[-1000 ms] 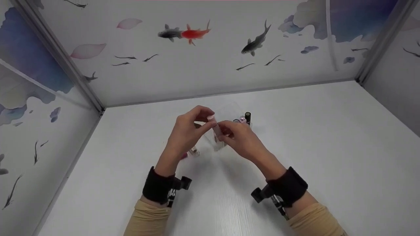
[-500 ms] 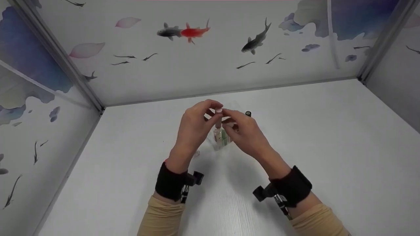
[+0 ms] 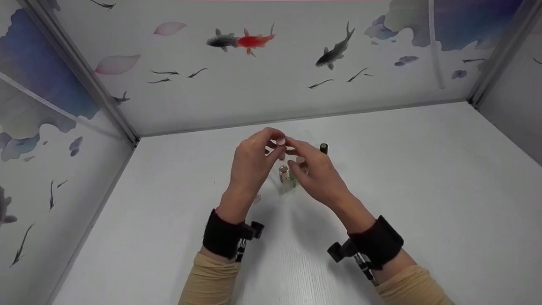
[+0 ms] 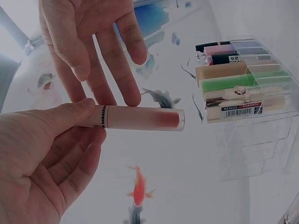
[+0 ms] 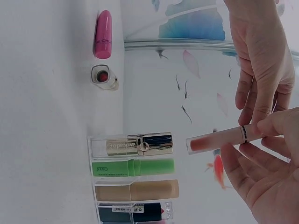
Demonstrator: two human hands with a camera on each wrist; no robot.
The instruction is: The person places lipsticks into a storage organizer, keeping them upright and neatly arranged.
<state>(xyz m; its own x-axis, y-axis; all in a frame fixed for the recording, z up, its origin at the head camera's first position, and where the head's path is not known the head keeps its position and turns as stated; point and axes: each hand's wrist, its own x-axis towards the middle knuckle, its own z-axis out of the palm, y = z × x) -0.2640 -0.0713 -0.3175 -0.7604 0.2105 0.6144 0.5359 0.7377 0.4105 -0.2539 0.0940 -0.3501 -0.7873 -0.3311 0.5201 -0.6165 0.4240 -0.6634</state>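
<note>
Pinching the tube (image 3: 282, 156) by its cap (image 3: 281, 141), the left hand (image 3: 253, 159) holds it upright above the rack (image 3: 287, 191), which stands on the bench (image 3: 169, 212) nearer the far edge than the near one. The right hand (image 3: 315, 169) is loosely open beside it. From the left wrist, the tube's red end points at the gold lipstick (image 4: 219, 97) in the rack, close but apart; I cannot tell whether the right fingers touch the tube. From the right wrist, a pink lipstick (image 5: 103, 35) and a clear one (image 5: 104, 78) lie on the bench beside the rack.
</note>
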